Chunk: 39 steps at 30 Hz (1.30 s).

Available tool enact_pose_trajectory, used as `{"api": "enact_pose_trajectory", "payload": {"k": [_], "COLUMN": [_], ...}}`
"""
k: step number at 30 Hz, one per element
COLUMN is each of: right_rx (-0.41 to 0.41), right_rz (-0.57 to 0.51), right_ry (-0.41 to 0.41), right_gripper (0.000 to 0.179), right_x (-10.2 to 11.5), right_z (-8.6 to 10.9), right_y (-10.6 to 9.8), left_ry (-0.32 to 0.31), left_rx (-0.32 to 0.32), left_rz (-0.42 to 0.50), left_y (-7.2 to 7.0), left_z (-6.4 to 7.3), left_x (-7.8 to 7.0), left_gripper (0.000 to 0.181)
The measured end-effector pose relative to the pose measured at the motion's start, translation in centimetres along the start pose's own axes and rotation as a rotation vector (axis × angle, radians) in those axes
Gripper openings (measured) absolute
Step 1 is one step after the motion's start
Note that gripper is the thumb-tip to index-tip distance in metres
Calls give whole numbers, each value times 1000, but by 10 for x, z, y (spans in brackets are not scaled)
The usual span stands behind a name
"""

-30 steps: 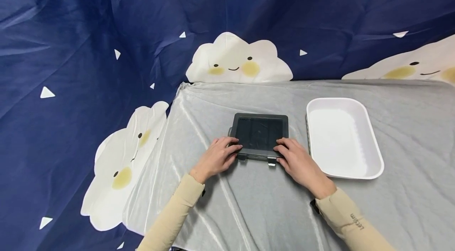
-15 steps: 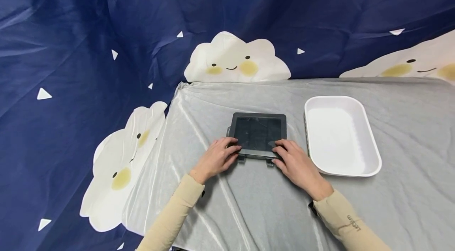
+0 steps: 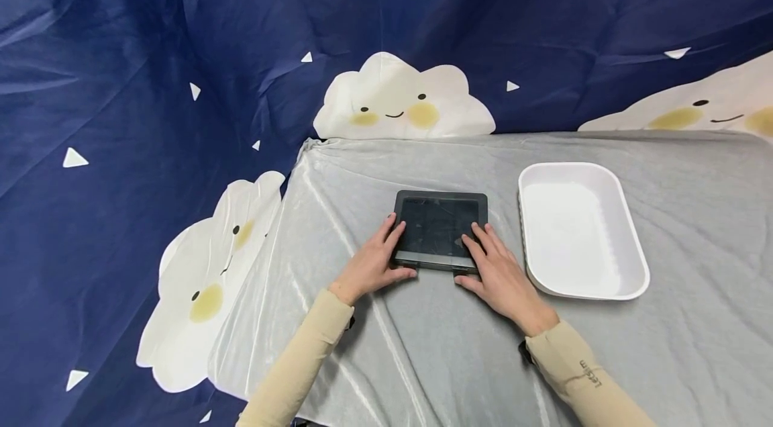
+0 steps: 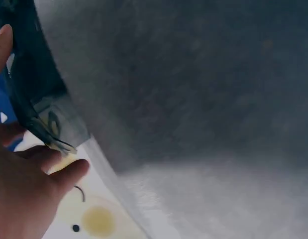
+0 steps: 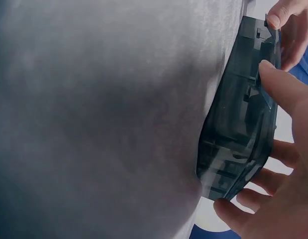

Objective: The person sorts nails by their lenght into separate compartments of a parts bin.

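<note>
A dark, see-through plastic case (image 3: 443, 222) with a flat lid lies closed on the grey cloth. My left hand (image 3: 373, 264) holds its left front corner, two fingers along the left side and the thumb at the front edge. At the right front corner, my right hand (image 3: 506, 285) has its fingers spread over the lid and side. In the right wrist view, the right thumb presses a front latch (image 5: 266, 50) of the case, while the other fingers lie against its end. The left thumb touches the front at the other latch. What the case contains cannot be made out.
To the right of the case stands a white tub (image 3: 576, 232), close beside the right hand. Grey cloth (image 3: 447, 360) covers the table. Behind and to the left hangs a dark blue curtain (image 3: 241, 31) printed with smiling clouds.
Both thumbs have moved to the case's front edge, where two latch tabs stuck out before. The fingers have slid forward and spread along the sides. The case has stayed in place.
</note>
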State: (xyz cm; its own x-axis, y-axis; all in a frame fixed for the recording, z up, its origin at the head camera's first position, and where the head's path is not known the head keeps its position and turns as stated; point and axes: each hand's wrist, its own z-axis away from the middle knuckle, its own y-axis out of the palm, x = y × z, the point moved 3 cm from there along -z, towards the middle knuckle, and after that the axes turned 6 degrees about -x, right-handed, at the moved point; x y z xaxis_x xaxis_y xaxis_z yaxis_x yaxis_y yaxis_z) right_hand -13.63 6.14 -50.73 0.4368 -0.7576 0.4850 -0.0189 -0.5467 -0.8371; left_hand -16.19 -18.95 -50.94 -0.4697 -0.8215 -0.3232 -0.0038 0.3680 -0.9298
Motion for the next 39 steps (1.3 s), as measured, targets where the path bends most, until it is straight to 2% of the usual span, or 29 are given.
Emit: {"api": "enact_pose_trajectory", "payload": {"k": [3, 9, 19, 27, 39], "right_rx": [10, 17, 7, -30, -111], "right_rz": [6, 23, 86, 172, 337], "right_ry": [13, 30, 4, -66, -208], "right_gripper": [79, 85, 85, 85, 86], "right_x": [-1, -4, -5, -2, 1], "right_z": [-1, -2, -4, -6, -10], "right_y": [1, 4, 5, 5, 4], "left_ry": [-15, 52, 92, 135, 197], "left_rx": [4, 12, -13, -21, -17], "left_rz": [11, -29, -94, -163, -139], "left_y": [3, 5, 9, 8, 1], "left_z": [0, 0, -1, -5, -11], "left_x": [4, 5, 3, -4, -3], "left_gripper": [103, 93, 92, 90, 88]}}
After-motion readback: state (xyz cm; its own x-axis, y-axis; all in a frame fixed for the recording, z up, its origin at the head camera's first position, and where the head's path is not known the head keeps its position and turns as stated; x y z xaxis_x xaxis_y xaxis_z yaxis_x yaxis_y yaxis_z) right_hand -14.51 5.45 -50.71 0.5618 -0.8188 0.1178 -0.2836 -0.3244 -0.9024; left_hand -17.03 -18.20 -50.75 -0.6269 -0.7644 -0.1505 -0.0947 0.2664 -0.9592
